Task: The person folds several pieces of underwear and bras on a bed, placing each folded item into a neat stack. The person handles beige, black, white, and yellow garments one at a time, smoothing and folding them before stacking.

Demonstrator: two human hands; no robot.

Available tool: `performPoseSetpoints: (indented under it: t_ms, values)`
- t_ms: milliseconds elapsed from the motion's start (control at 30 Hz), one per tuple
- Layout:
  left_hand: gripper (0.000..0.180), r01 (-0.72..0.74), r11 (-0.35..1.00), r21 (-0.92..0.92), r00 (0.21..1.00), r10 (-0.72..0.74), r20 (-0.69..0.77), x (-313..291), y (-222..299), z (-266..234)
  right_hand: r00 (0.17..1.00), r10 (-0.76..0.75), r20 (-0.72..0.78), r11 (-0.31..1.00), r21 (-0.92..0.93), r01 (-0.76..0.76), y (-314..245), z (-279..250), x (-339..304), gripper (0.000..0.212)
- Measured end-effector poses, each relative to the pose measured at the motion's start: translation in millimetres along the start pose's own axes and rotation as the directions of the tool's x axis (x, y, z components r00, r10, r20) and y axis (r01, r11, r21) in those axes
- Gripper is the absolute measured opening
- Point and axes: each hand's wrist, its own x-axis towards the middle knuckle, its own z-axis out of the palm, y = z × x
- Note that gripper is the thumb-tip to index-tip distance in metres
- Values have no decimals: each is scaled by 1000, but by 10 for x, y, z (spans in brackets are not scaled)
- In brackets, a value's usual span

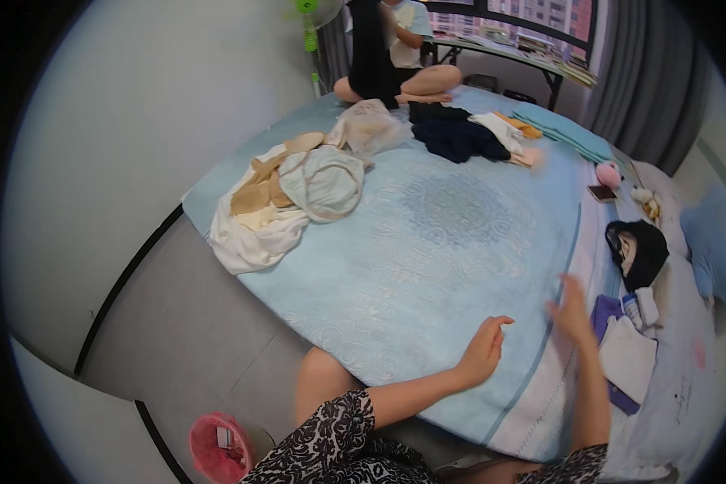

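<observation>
Over the near right part of the light blue bed mat (427, 290), my left hand (484, 352) is held with loosely bent fingers and nothing visible in it. My right hand (571, 313) is beside it, a little blurred, its fingers apart and holding nothing I can see. Nearest to that hand lie folded white cloth (627, 355) and purple cloth (607, 310). Next to them are a small white-and-blue bottle (633, 309) and a black garment (644, 252).
White and tan clothes (258, 230) heap at the left edge, beside a clear plastic bag (371, 129). Dark clothes (460, 139) lie farther back. Another person (411, 48) sits at the far end with black cloth (371, 64). A pink-lined bin (218, 444) stands on the floor.
</observation>
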Motion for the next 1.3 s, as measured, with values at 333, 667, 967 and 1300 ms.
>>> performPoseSetpoints:
  t_ms: [333, 667, 967, 1300]
  values:
    - [41, -85, 226, 970, 928, 373, -6, 859, -134, -2937, 990, -23, -138, 999, 28, 27, -906, 388, -374, 26]
    - [26, 477, 618, 625, 616, 272, -739, 1900, 577, -5160, 988, 31, -152, 999, 42, -24, -956, 339, -359, 23]
    - [93, 704, 335, 626, 614, 156, -774, 1043, 1050, -5472, 987, 19, -159, 1000, 8, -17, -959, 364, -349, 21]
    - [43, 366, 153, 918, 929, -118, -351, 406, 453, -4975, 976, 50, -211, 998, 50, -40, -861, 345, -404, 20]
